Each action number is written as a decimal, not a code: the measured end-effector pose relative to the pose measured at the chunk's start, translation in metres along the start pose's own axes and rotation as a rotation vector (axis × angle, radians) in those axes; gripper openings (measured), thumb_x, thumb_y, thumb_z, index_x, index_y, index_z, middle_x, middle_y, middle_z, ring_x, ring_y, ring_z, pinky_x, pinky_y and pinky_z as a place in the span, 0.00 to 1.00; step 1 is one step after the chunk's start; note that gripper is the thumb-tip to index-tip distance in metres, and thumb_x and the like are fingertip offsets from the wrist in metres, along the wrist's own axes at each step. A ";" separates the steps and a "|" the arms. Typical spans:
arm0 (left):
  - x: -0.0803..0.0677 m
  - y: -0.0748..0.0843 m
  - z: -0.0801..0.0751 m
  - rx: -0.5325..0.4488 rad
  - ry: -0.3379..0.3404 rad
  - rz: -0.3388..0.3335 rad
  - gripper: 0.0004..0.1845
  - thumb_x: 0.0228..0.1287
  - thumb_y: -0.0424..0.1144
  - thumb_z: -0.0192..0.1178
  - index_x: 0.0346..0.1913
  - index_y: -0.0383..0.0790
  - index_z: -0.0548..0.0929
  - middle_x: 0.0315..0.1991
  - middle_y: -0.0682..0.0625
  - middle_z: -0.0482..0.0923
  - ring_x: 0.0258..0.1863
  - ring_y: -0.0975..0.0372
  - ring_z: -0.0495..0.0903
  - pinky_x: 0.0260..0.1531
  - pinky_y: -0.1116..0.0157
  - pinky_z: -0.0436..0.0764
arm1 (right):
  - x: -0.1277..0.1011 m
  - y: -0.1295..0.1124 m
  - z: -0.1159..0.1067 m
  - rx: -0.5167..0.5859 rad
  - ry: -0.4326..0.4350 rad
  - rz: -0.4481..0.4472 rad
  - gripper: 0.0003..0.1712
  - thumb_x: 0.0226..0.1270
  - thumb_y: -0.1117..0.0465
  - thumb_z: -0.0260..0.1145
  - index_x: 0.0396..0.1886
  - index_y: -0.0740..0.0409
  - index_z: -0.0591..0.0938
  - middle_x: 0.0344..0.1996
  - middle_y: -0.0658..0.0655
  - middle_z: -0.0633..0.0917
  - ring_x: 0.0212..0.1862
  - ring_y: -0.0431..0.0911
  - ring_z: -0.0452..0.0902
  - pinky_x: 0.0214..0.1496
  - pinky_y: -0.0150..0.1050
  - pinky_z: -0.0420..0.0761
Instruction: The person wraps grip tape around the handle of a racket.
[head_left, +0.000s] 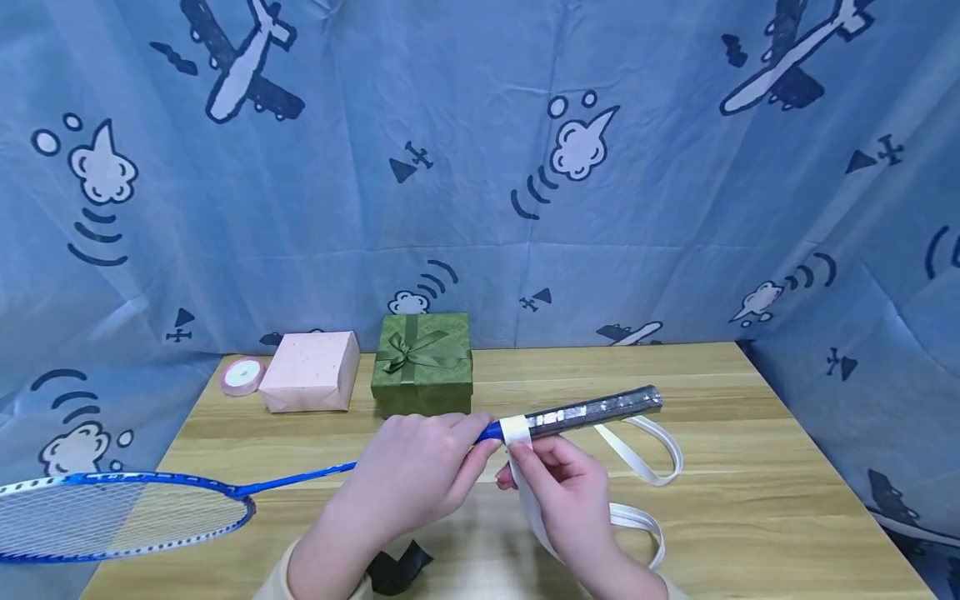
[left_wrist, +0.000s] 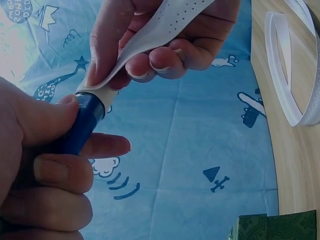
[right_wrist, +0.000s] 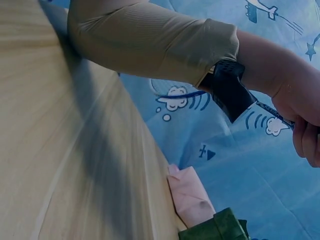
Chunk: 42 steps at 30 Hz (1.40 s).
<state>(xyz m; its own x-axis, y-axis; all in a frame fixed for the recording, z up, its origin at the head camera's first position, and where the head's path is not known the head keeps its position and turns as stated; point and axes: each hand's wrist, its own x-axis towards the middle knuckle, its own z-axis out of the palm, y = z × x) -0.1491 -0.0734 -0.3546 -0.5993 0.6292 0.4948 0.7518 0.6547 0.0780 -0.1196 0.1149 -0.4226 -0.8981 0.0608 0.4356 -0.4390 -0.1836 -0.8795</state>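
Note:
A blue badminton racket (head_left: 296, 478) is held crosswise, its strung head to the left and its bare black, shiny handle (head_left: 592, 412) to the right. My left hand (head_left: 420, 462) grips it at the blue cone (left_wrist: 82, 122) just below the handle. White perforated grip tape (left_wrist: 167, 27) goes round the handle's lower end, beside that cone. Thumb and fingers of my right hand (head_left: 562, 483) pinch the tape close to the wrap. From there its loose length hangs down and loops onto the table on the right.
On the wooden table (head_left: 750, 467), a green gift box (head_left: 422, 367) with a bow stands at the back, beside a pink wrapped box (head_left: 309, 372) and a ribbon spool (head_left: 242, 377). Tape loops (head_left: 667, 446) lie to the right. A patterned blue curtain (head_left: 480, 167) hangs behind.

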 end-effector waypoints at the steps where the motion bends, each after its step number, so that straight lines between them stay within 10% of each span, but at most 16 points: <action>1: 0.000 0.000 0.000 -0.006 -0.014 -0.004 0.12 0.78 0.48 0.57 0.33 0.51 0.77 0.19 0.63 0.65 0.14 0.70 0.58 0.13 0.72 0.55 | 0.000 0.000 0.000 -0.007 0.001 0.003 0.04 0.71 0.78 0.62 0.36 0.79 0.81 0.28 0.55 0.89 0.26 0.46 0.87 0.33 0.43 0.89; 14: 0.000 -0.001 0.001 -0.031 -0.083 -0.029 0.12 0.79 0.49 0.56 0.36 0.49 0.78 0.17 0.62 0.61 0.14 0.68 0.59 0.12 0.71 0.57 | 0.004 0.002 -0.004 0.131 -0.082 0.111 0.12 0.75 0.75 0.58 0.54 0.67 0.81 0.33 0.56 0.90 0.29 0.46 0.89 0.34 0.39 0.88; 21: 0.001 0.000 0.002 -0.048 -0.108 -0.038 0.12 0.80 0.49 0.54 0.38 0.48 0.78 0.16 0.61 0.61 0.14 0.67 0.60 0.13 0.70 0.58 | 0.005 -0.003 -0.006 0.204 -0.128 0.243 0.09 0.76 0.73 0.59 0.46 0.58 0.81 0.28 0.52 0.90 0.28 0.41 0.88 0.31 0.32 0.84; 27: 0.000 0.000 -0.002 -0.103 -0.094 -0.036 0.10 0.78 0.51 0.58 0.48 0.51 0.80 0.21 0.64 0.70 0.17 0.70 0.64 0.16 0.71 0.63 | 0.005 -0.008 -0.006 0.195 -0.107 0.149 0.10 0.76 0.75 0.58 0.46 0.61 0.82 0.31 0.55 0.91 0.31 0.45 0.90 0.31 0.33 0.85; 34: -0.012 -0.014 -0.023 0.014 0.155 -0.020 0.07 0.67 0.42 0.69 0.44 0.48 0.83 0.32 0.60 0.84 0.22 0.70 0.77 0.19 0.70 0.75 | 0.011 -0.023 -0.013 0.226 0.064 0.117 0.09 0.78 0.74 0.56 0.40 0.61 0.82 0.28 0.58 0.90 0.28 0.45 0.89 0.30 0.35 0.86; 42: -0.029 -0.040 -0.040 0.152 0.539 -0.026 0.12 0.76 0.41 0.57 0.35 0.42 0.85 0.27 0.53 0.82 0.20 0.58 0.78 0.19 0.58 0.75 | 0.030 -0.043 -0.028 0.259 0.151 0.007 0.10 0.79 0.74 0.54 0.40 0.69 0.81 0.28 0.64 0.90 0.28 0.50 0.89 0.31 0.39 0.88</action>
<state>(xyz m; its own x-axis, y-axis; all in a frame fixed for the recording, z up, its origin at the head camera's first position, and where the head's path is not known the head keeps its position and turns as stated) -0.1509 -0.1347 -0.3373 -0.3622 0.3352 0.8697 0.6668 0.7452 -0.0095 -0.1286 0.1524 -0.3771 -0.9033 0.2006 0.3793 -0.4291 -0.4274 -0.7957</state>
